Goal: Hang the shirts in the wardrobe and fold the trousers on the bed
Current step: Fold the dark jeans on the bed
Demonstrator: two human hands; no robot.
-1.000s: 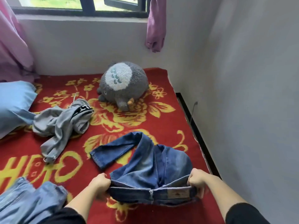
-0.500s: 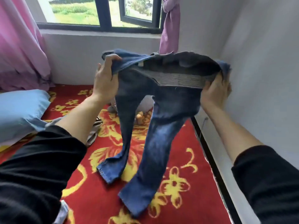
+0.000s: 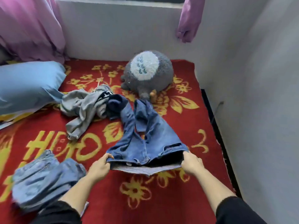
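Observation:
Dark blue jeans (image 3: 145,136) lie stretched out on the red flowered bed cover (image 3: 161,199), legs pointing away toward the plush toy. My left hand (image 3: 101,167) grips the left end of the waistband and my right hand (image 3: 191,164) grips the right end, holding the waist open just above the cover. Grey trousers (image 3: 84,109) lie crumpled to the left of the jeans' legs, one leg end resting against them. A pair of light blue jeans (image 3: 43,178) lies bunched at the near left.
A round grey plush toy (image 3: 148,73) sits at the far middle of the bed. A blue pillow (image 3: 27,84) lies at the left, with pink curtains (image 3: 30,28) behind. The white wall (image 3: 258,94) runs along the bed's right edge.
The dark jeans were lifted high in the air by the waistband half a second ago. Now they are laid down flat on the bed, legs flung forward, both hands still gripping the waist.

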